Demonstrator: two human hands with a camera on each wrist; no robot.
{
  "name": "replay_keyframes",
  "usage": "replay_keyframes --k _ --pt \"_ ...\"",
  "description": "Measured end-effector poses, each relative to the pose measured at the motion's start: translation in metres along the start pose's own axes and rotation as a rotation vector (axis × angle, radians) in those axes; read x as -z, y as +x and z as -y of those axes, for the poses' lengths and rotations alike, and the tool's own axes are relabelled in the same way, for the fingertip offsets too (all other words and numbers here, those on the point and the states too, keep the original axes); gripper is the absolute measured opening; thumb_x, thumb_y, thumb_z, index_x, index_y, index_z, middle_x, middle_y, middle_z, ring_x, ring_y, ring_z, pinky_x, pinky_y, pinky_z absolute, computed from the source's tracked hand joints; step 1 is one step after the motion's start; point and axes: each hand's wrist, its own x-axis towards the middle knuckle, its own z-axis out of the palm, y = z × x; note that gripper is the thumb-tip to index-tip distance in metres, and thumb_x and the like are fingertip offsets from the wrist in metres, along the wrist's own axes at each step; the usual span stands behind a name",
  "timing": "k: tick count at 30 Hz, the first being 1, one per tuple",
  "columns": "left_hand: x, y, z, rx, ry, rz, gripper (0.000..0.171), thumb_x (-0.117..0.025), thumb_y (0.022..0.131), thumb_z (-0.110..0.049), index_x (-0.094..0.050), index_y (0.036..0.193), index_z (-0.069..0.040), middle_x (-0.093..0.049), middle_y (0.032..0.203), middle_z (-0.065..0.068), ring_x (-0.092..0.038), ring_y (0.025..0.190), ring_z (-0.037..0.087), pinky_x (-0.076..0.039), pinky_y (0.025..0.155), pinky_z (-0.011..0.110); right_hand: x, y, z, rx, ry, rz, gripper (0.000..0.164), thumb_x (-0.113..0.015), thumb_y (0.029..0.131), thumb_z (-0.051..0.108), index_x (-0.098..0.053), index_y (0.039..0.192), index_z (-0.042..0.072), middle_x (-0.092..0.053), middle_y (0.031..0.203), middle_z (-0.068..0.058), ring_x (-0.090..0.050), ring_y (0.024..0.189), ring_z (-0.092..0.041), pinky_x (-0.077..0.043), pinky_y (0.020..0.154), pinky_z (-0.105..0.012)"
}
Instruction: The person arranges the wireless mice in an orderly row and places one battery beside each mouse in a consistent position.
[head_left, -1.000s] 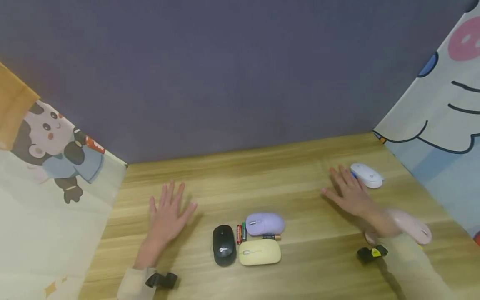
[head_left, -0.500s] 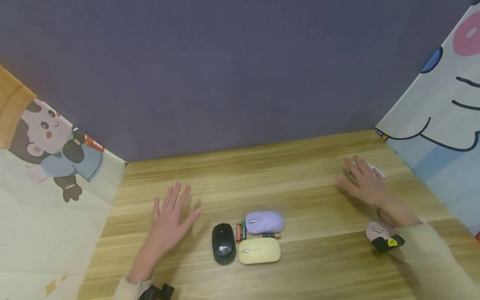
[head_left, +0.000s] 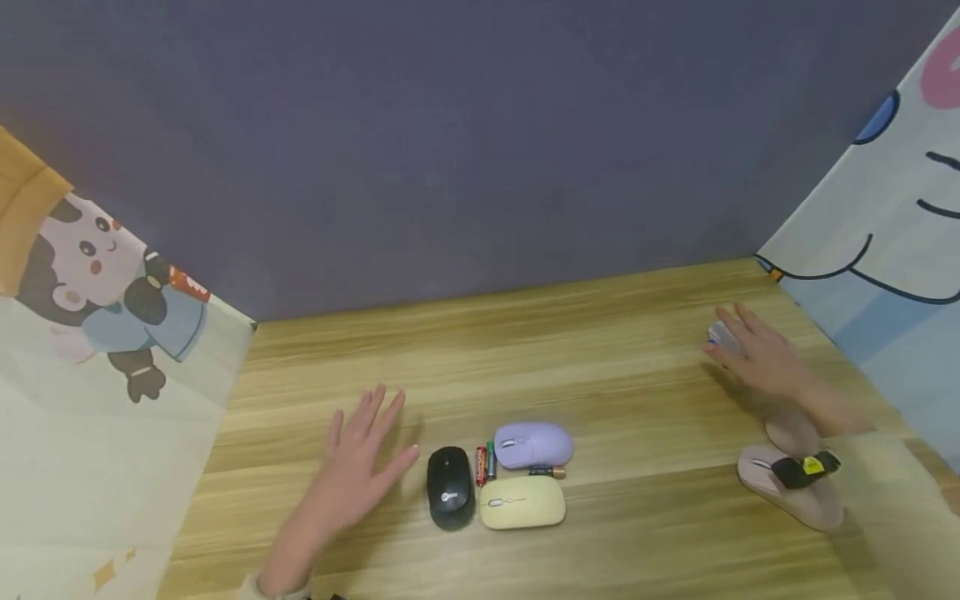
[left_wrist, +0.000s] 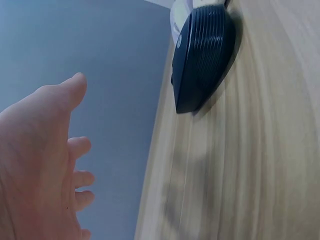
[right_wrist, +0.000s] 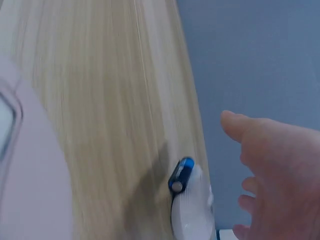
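Observation:
My left hand (head_left: 360, 471) hovers over the table with fingers spread, holding nothing. Nearest to it lies a black mouse (head_left: 450, 489), whose ribbed side shows in the left wrist view (left_wrist: 207, 52). Far right, my right hand (head_left: 765, 354) is held with fingers extended over a white mouse (head_left: 724, 335) and hides part of it. A dark battery with a blue end (right_wrist: 181, 174) lies against that mouse in the right wrist view. Below the right wrist is a pale pink mouse (head_left: 813, 507), partly covered by the wrist strap, with another pink rounded shape (head_left: 791, 429) behind it.
A purple mouse (head_left: 536, 445) and a yellow mouse (head_left: 522, 503) lie mid-table. Red (head_left: 481, 467) and green-topped (head_left: 491, 460) batteries stand side by side left of the purple one; a copper-ended battery (head_left: 547, 472) lies between both mice. A grey panel (head_left: 480, 167) backs the wooden table.
My right hand has moved right and away from me, from beside the white mouse to over it. The left hand has shifted slightly right, toward the black mouse.

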Motion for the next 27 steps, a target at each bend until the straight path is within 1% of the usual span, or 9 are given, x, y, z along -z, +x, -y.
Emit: replay_keyframes --k 5,9,12,15,18,21,24,27 --pt "-0.009 -0.004 -0.008 -0.018 0.006 0.03 0.077 -0.056 0.102 -0.055 -0.029 0.164 -0.018 -0.014 0.172 0.012 -0.016 0.157 0.04 -0.005 0.124 0.069 0.004 0.0 -0.015 -0.002 0.018 0.007 0.079 -0.045 0.109 0.043 -0.008 0.162 -0.003 -0.001 0.161 -0.044 -0.011 0.14 -0.072 -0.014 0.108 -0.085" --pt "-0.017 -0.009 -0.015 -0.052 0.017 0.05 0.077 -0.055 0.102 -0.057 -0.032 0.163 -0.016 -0.018 0.171 0.011 -0.02 0.156 0.039 -0.009 0.124 0.07 0.008 0.001 -0.025 -0.002 0.009 0.012 0.077 -0.044 0.11 0.042 -0.012 0.161 -0.007 -0.006 0.159 -0.046 -0.014 0.139 -0.072 -0.016 0.107 -0.085" --pt "-0.022 -0.014 -0.02 -0.078 0.014 0.064 0.075 -0.055 0.102 -0.057 -0.036 0.161 -0.015 -0.022 0.17 0.013 -0.023 0.156 0.039 -0.013 0.123 0.069 0.009 0.002 -0.03 -0.006 0.009 0.01 0.077 -0.045 0.11 0.04 -0.015 0.158 -0.011 -0.009 0.157 -0.049 -0.016 0.138 -0.072 -0.019 0.107 -0.085" --pt "-0.026 -0.013 -0.027 -0.083 0.002 0.092 0.075 -0.054 0.102 -0.058 -0.037 0.161 -0.014 -0.023 0.169 0.016 -0.022 0.155 0.04 -0.014 0.124 0.067 0.012 0.009 -0.034 -0.015 0.028 0.013 0.076 -0.044 0.11 0.039 -0.017 0.156 -0.015 -0.011 0.155 -0.05 -0.015 0.138 -0.072 -0.018 0.107 -0.084" --pt "-0.028 -0.012 -0.034 -0.07 -0.011 0.131 0.076 -0.052 0.102 -0.06 -0.038 0.16 -0.014 -0.023 0.169 0.017 -0.019 0.156 0.04 -0.014 0.125 0.065 0.014 0.016 -0.038 -0.016 0.04 0.005 0.075 -0.044 0.11 0.038 -0.019 0.154 -0.017 -0.014 0.153 -0.051 -0.017 0.137 -0.072 -0.019 0.108 -0.084" --pt "-0.031 -0.01 -0.04 -0.08 -0.016 0.15 0.075 -0.051 0.102 -0.061 -0.04 0.159 -0.014 -0.025 0.168 0.017 -0.02 0.156 0.039 -0.016 0.125 0.064 0.017 0.024 -0.043 -0.009 0.045 0.004 0.075 -0.045 0.11 0.038 -0.02 0.153 -0.018 -0.017 0.152 -0.051 -0.018 0.137 -0.071 -0.019 0.109 -0.083" --pt "-0.035 -0.007 -0.046 -0.102 -0.034 0.158 0.074 -0.052 0.101 -0.061 -0.043 0.158 -0.014 -0.029 0.167 0.017 -0.024 0.155 0.04 -0.019 0.124 0.064 0.019 0.032 -0.048 0.002 0.046 0.006 0.074 -0.047 0.11 0.037 -0.022 0.153 -0.019 -0.02 0.152 -0.05 -0.02 0.137 -0.07 -0.02 0.109 -0.082" --pt "-0.039 -0.004 -0.05 -0.108 -0.054 0.169 0.075 -0.053 0.1 -0.062 -0.043 0.158 -0.015 -0.029 0.167 0.017 -0.026 0.154 0.038 -0.022 0.123 0.064 0.021 0.041 -0.053 0.009 0.049 0.008 0.074 -0.049 0.11 0.036 -0.023 0.152 -0.02 -0.023 0.151 -0.05 -0.022 0.136 -0.07 -0.022 0.109 -0.081"
